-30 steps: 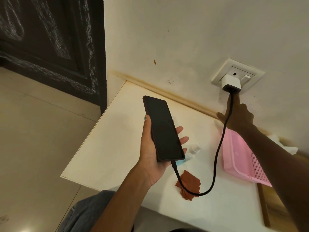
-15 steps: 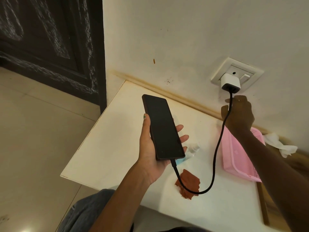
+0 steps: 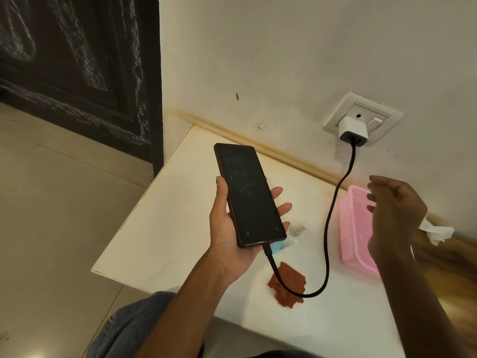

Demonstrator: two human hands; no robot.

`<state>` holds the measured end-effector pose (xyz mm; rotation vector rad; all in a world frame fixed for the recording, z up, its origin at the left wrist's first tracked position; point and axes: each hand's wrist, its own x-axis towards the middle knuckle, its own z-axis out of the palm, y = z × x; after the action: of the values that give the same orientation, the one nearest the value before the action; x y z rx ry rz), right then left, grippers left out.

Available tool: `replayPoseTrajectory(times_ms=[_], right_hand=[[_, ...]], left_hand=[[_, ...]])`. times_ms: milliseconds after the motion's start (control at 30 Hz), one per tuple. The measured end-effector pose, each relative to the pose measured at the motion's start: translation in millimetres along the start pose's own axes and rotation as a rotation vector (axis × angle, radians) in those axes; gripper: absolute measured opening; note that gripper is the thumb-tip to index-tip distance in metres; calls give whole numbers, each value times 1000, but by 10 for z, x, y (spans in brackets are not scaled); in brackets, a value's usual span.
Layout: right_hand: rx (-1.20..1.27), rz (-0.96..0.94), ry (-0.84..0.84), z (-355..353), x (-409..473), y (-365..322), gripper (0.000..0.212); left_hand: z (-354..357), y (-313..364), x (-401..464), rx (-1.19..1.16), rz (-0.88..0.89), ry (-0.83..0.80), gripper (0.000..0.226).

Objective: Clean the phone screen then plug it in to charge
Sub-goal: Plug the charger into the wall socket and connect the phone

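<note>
While the left hand [image 3: 229, 236] cradles the phone [image 3: 249, 193] above the table [image 3: 165, 223], thumb and fingers curled round its edges, its long axis running away from the person, the cable [image 3: 329, 220] links it to the charger [image 3: 353, 131]; the right hand [image 3: 395, 215], nearer the charger, hovers loosely spread, holding nothing.

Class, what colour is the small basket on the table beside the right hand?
The basket is pink, seen best in the head view.

one phone [image 3: 249, 195], one cable [image 3: 333, 202], one charger [image 3: 353, 130], perhaps one bottle [image 3: 296, 229]
</note>
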<state>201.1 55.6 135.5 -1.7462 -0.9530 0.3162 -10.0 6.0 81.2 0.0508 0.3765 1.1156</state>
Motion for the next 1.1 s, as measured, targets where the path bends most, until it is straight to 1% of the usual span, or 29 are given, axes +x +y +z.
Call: replayPoseTrajectory(times_ms=[67, 167, 267, 367, 467, 500, 567, 667, 700, 767, 867, 1000, 1033, 1100], right_hand=[[-14, -57, -7, -35, -202, -106, 18], [-26, -216, -56, -65, -534, -298, 19], [-45, -367, -185, -88, -818, -439, 20], [-71, -401, -357, -80, -1010, -494, 21], [-145, -329, -502, -33, -1133, -497, 16], [-182, -281, -548, -14, -1162, -493, 24], [-254, -214, -615, 18, -1203, -461, 51], [-381, -212, -697, 84, -1251, -431, 84], [-415, -214, -731, 106, -1262, -421, 90], [-443, -220, -776, 142, -1278, -397, 95], [-400, -252, -781, 162, -1281, -363, 93], [-360, -251, -783, 162, -1255, -360, 89], [-362, -249, -789, 161, -1241, -358, 86], [-358, -244, -799, 149, -1194, -348, 71]], left_hand=[[0, -5, 2, 3, 10, -6, 75], [-13, -2, 11, -2, 22, -17, 75], [-40, 4, 19, -4, 35, -24, 71], [-54, -2, 28, -18, 42, -29, 67], [-53, -3, 25, -16, 48, -53, 68], [-54, -4, 22, -12, 50, -64, 69], [-64, -14, 21, -4, 59, -76, 69], [-72, -18, 24, 5, 79, -81, 69], [-68, -14, 23, 7, 84, -86, 70], [-67, -9, 24, 0, 87, -103, 70], [-54, -7, 13, -23, 83, -117, 71], [-60, 3, 6, 14, 85, -125, 71], [-59, 2, 5, 28, 76, -135, 71], [-55, -12, 9, 61, 48, -153, 72]])
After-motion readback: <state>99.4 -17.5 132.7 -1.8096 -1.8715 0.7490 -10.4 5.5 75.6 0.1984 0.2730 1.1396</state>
